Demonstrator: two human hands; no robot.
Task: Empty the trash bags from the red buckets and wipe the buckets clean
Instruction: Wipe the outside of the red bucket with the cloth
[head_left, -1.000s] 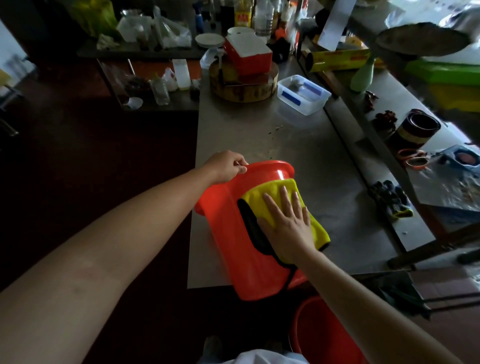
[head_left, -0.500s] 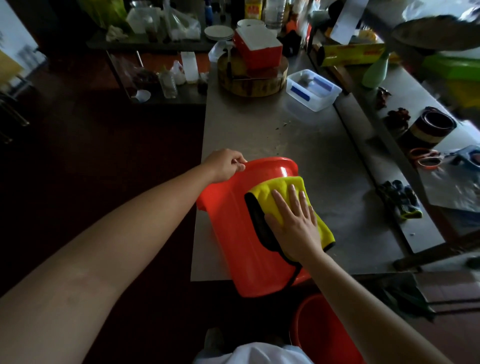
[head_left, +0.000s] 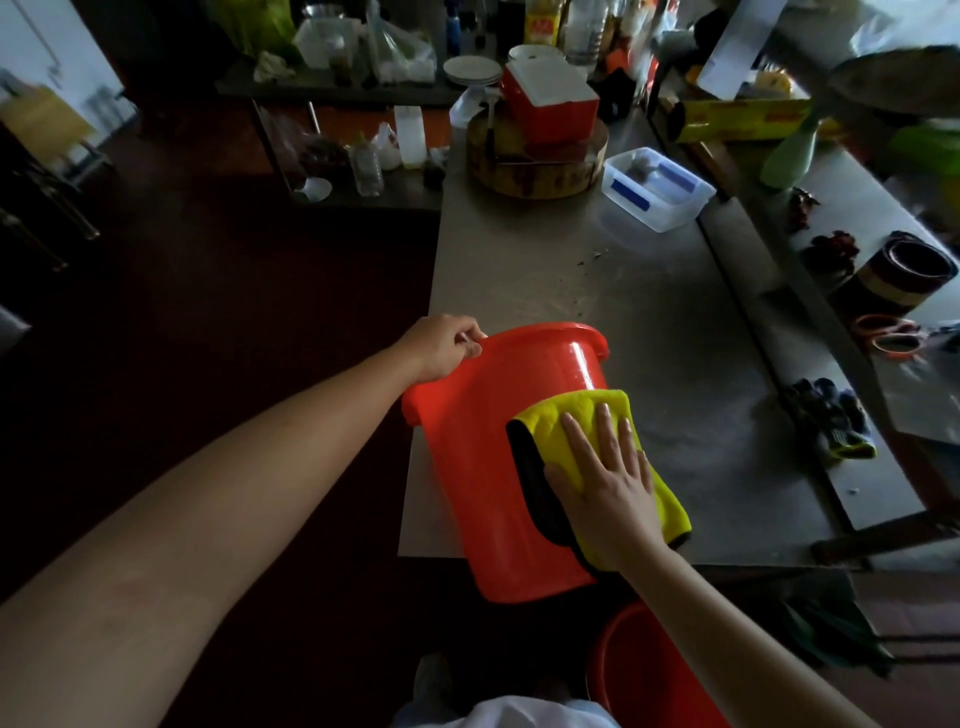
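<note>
A red bucket (head_left: 478, 467) lies tilted on its side at the near edge of the steel table (head_left: 649, 312), mouth pointing away from me, base overhanging the edge. My left hand (head_left: 444, 347) grips the bucket's rim on the left. My right hand (head_left: 605, 478) presses flat, fingers straight, on a yellow cloth with a black underside (head_left: 571, 415) laid over the bucket's right side wall. A second red bucket (head_left: 654, 675) stands on the floor below, at the bottom of the view.
At the table's far end sit a round wooden block (head_left: 535, 166) with a red box (head_left: 550, 101) on it and a clear plastic tub (head_left: 657, 187). Gloves (head_left: 836, 421), scissors (head_left: 888, 335) and a tape roll (head_left: 904, 270) lie on the right counter. Dark floor lies to the left.
My right hand has slid the yellow cloth down the bucket's side, from near the rim toward the base. The left hand keeps its grip on the rim.
</note>
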